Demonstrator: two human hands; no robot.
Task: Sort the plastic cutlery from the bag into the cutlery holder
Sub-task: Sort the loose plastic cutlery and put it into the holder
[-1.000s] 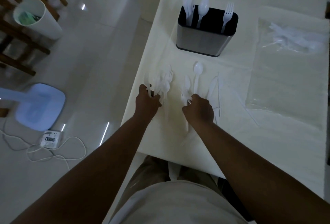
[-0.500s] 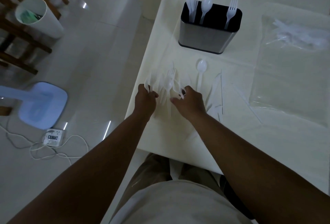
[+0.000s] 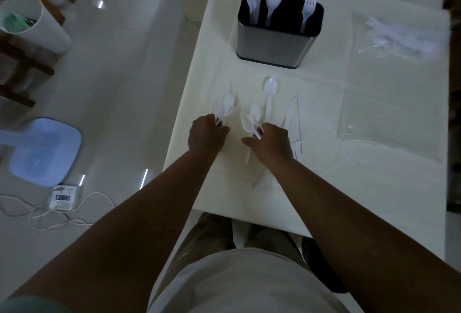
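Note:
A steel cutlery holder [image 3: 275,46] with a black inside stands at the far side of the white table [image 3: 324,188]; knives, a spoon and a fork stand in it. My left hand [image 3: 205,135] grips a bunch of white plastic forks [image 3: 227,107] near the table's left edge. My right hand [image 3: 270,142] pinches white plastic spoons [image 3: 249,123] just to the right. A single spoon [image 3: 270,93] lies beyond my right hand. White knives [image 3: 291,115] lie to its right. The clear plastic bag [image 3: 394,83] lies flat at the right, with more cutlery [image 3: 399,38] in its far end.
The table's left edge drops to a glossy tiled floor. On the floor are a white bin [image 3: 32,23], a pale blue fan base [image 3: 37,148], a power strip with cable [image 3: 66,196] and wooden chair legs [image 3: 22,68].
My right hand moved left towards the left hand, then drew back right with spoons pinched in its fingers. My left hand stayed on the forks. The view shifted slightly.

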